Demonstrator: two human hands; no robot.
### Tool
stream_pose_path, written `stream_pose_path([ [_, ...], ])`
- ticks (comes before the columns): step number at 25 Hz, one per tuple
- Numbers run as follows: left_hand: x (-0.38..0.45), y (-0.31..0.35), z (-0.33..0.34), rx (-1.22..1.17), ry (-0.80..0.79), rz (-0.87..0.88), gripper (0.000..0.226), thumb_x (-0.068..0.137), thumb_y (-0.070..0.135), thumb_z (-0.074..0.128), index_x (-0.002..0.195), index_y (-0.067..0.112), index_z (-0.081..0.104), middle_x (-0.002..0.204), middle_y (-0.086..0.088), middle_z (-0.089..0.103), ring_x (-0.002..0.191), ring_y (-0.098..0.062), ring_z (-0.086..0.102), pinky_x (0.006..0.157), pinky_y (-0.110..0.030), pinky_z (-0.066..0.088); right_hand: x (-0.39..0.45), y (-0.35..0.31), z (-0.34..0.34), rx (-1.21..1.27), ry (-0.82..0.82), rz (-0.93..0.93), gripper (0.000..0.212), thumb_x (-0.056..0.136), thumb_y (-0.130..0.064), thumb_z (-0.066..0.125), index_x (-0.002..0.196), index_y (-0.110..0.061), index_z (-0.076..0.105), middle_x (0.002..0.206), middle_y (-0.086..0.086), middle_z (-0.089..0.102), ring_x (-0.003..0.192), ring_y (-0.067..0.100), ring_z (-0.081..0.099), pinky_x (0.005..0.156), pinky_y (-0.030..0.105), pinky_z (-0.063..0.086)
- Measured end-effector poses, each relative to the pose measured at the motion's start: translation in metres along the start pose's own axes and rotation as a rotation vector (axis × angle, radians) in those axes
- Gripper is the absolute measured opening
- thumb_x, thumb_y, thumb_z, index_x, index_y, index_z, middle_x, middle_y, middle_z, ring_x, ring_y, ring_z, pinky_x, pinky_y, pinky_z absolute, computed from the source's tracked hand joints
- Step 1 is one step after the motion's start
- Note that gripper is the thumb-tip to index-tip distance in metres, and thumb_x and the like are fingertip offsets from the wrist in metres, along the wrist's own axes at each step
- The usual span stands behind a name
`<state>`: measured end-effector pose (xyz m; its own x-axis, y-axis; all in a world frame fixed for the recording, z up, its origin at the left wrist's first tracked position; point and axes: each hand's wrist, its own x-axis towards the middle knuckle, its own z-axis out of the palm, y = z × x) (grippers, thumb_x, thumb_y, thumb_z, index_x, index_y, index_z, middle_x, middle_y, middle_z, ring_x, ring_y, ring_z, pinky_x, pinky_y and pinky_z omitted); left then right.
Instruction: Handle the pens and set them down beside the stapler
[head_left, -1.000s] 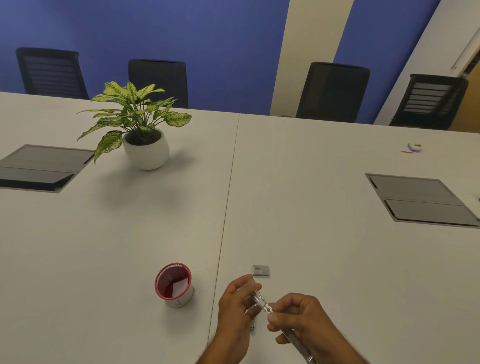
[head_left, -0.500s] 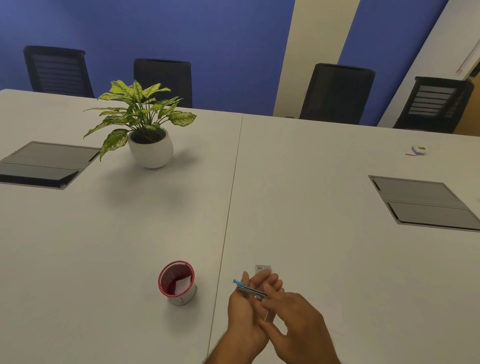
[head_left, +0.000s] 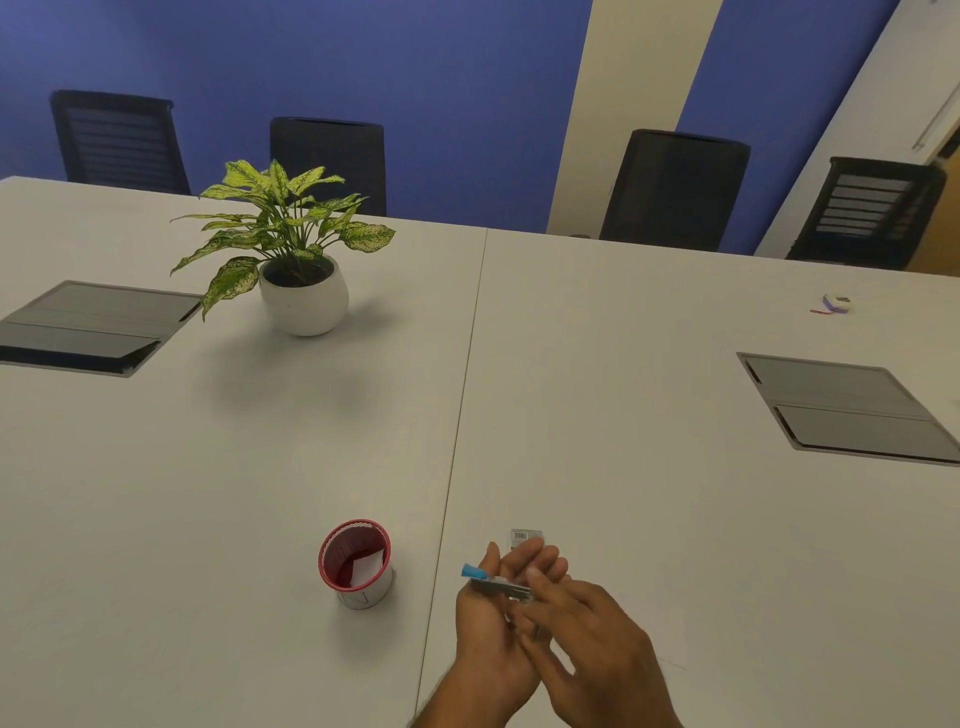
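My left hand (head_left: 485, 629) is low over the near table edge, palm turned toward me and fingers straight. A slim grey pen with a blue tip (head_left: 493, 583) lies crosswise over those fingers, tip pointing left. My right hand (head_left: 597, 654) overlaps the left from the right, and its fingertips pinch the pen's right end. A small pack with a barcode (head_left: 525, 535) lies on the table just beyond my fingertips. A red-rimmed cup (head_left: 355, 564) with a white slip inside stands left of my hands.
The white table (head_left: 597, 395) has a seam down its middle. It holds a potted plant (head_left: 298, 260) at the back left, two grey cable hatches (head_left: 93, 327) (head_left: 847, 410), and a small purple-and-white item (head_left: 834, 305) far right. Black chairs (head_left: 675, 187) line the far side.
A second ago both hands pinched the slim thing between curled fingers. Now my left fingers are straightened and the pen lies across them, blue tip showing to the left.
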<state>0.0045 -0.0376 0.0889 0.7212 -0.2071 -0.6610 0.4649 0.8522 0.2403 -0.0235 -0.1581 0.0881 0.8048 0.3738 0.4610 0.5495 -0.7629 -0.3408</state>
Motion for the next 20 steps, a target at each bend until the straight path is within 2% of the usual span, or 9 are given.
stream_pose_path([
  [3, 0.0, 0.001, -0.005, -0.048, 0.015, 0.024, 0.049, 0.097, 0.037, 0.046, 0.106, -0.005, 0.07, 0.108, -0.024, 0.072, 0.092, -0.035, 0.072, 0.089, -0.045, 0.053, 0.006, -0.006, -0.006, 0.479, 0.008, 0.517, 0.031, 0.06, -0.027, 0.089, 0.084, -0.035, 0.071, 0.098, -0.02, 0.076, 0.074, 0.004, 0.069, 0.067, 0.019, 0.059],
  [5, 0.003, 0.002, -0.012, -0.086, 0.026, 0.045, 0.049, 0.098, 0.036, 0.045, 0.111, -0.007, 0.066, 0.113, -0.027, 0.07, 0.106, -0.039, 0.066, 0.1, -0.049, 0.048, 0.011, -0.002, -0.006, 0.865, 0.04, 0.843, 0.031, 0.062, -0.015, 0.089, 0.085, -0.024, 0.071, 0.089, -0.002, 0.078, 0.068, 0.018, 0.071, 0.063, 0.038, 0.061],
  [8, 0.008, 0.007, -0.025, -0.134, 0.048, 0.08, 0.051, 0.097, 0.036, 0.045, 0.113, -0.008, 0.064, 0.114, -0.028, 0.069, 0.112, -0.039, 0.063, 0.097, -0.048, 0.051, 0.014, 0.005, -0.009, 1.047, 0.045, 1.068, 0.023, 0.074, -0.004, 0.081, 0.093, -0.005, 0.07, 0.078, 0.017, 0.076, 0.065, 0.031, 0.069, 0.057, 0.04, 0.059],
  [10, 0.011, 0.014, -0.035, -0.151, 0.046, 0.113, 0.047, 0.095, 0.036, 0.049, 0.108, -0.004, 0.068, 0.104, -0.022, 0.074, 0.1, -0.035, 0.067, 0.083, -0.045, 0.057, 0.008, 0.012, -0.004, 1.031, 0.038, 1.134, 0.023, 0.071, -0.002, 0.081, 0.092, -0.004, 0.071, 0.075, 0.02, 0.075, 0.061, 0.028, 0.068, 0.053, 0.036, 0.057],
  [11, 0.013, 0.019, -0.039, -0.125, 0.059, 0.136, 0.042, 0.093, 0.036, 0.051, 0.103, -0.001, 0.069, 0.093, -0.017, 0.075, 0.084, -0.029, 0.068, 0.07, -0.039, 0.057, 0.003, 0.018, 0.001, 1.0, 0.03, 1.164, 0.026, 0.068, 0.002, 0.083, 0.091, -0.005, 0.072, 0.076, 0.021, 0.075, 0.059, 0.026, 0.067, 0.051, 0.035, 0.056],
  [13, 0.015, 0.032, -0.045, -0.002, 0.127, 0.174, 0.032, 0.091, 0.033, 0.055, 0.09, 0.004, 0.069, 0.06, -0.005, 0.063, 0.044, -0.013, 0.05, 0.04, -0.022, 0.04, -0.008, 0.031, 0.014, 0.858, 0.012, 1.228, 0.032, 0.064, 0.008, 0.083, 0.089, -0.009, 0.074, 0.08, 0.018, 0.075, 0.055, 0.026, 0.068, 0.05, 0.034, 0.056],
  [15, 0.016, 0.052, -0.048, 0.299, 0.219, 0.246, 0.029, 0.091, 0.028, 0.057, 0.074, 0.006, 0.062, 0.043, 0.001, 0.039, 0.032, -0.009, 0.024, 0.035, -0.015, 0.019, -0.017, 0.042, 0.028, 0.676, -0.011, 1.257, 0.031, 0.064, 0.006, 0.079, 0.086, -0.015, 0.076, 0.08, 0.01, 0.075, 0.053, 0.026, 0.069, 0.052, 0.036, 0.06],
  [16, 0.016, 0.064, -0.049, 0.534, 0.268, 0.298, 0.031, 0.091, 0.027, 0.058, 0.067, 0.007, 0.06, 0.042, 0.003, 0.033, 0.033, -0.01, 0.021, 0.038, -0.017, 0.017, -0.02, 0.046, 0.035, 0.594, -0.026, 1.25, 0.03, 0.065, 0.004, 0.077, 0.083, -0.02, 0.076, 0.079, 0.007, 0.074, 0.053, 0.026, 0.07, 0.053, 0.037, 0.061],
  [20, 0.02, 0.115, -0.053, 1.568, 0.42, 0.576, 0.045, 0.089, 0.026, 0.055, 0.047, 0.016, 0.046, 0.037, 0.004, 0.036, 0.041, -0.012, 0.032, 0.049, -0.025, 0.027, -0.031, 0.067, 0.066, 0.281, -0.136, 1.156, 0.033, 0.062, -0.009, 0.076, 0.066, -0.04, 0.064, 0.071, -0.002, 0.067, 0.062, 0.022, 0.067, 0.074, 0.041, 0.057],
])
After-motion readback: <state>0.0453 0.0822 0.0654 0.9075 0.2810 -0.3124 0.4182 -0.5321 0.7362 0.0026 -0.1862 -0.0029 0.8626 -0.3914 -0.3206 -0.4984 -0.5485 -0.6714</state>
